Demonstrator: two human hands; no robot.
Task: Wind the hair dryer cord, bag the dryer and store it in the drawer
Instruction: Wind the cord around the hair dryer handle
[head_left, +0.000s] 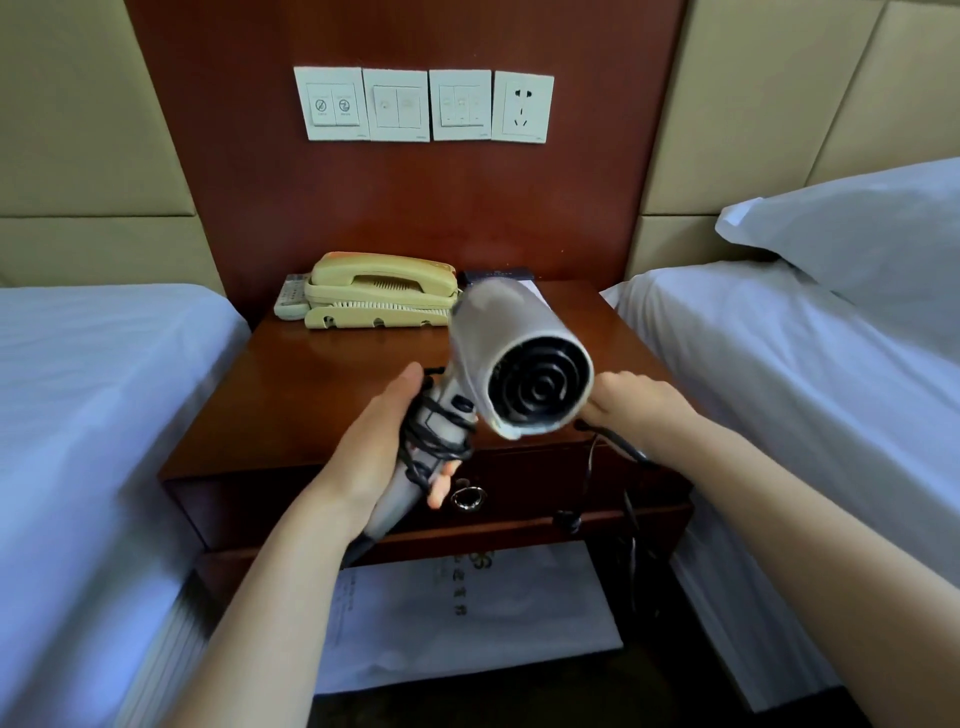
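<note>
A white hair dryer (498, 343) is held above the wooden nightstand (322, 395), its black rear grille facing me. My left hand (384, 436) grips the handle, where several loops of black cord (436, 436) are wrapped. My right hand (639, 405) is closed on the loose cord to the right of the dryer. The rest of the cord hangs down past the closed drawer (524, 483), which has a round metal pull (467, 498). A white bag (467, 613) lies on the shelf under the drawer.
A beige telephone (379, 291) and a remote (292, 299) sit at the back of the nightstand. Wall switches and a socket (522, 106) are above. Beds with white sheets flank both sides; a pillow (852, 228) lies on the right bed.
</note>
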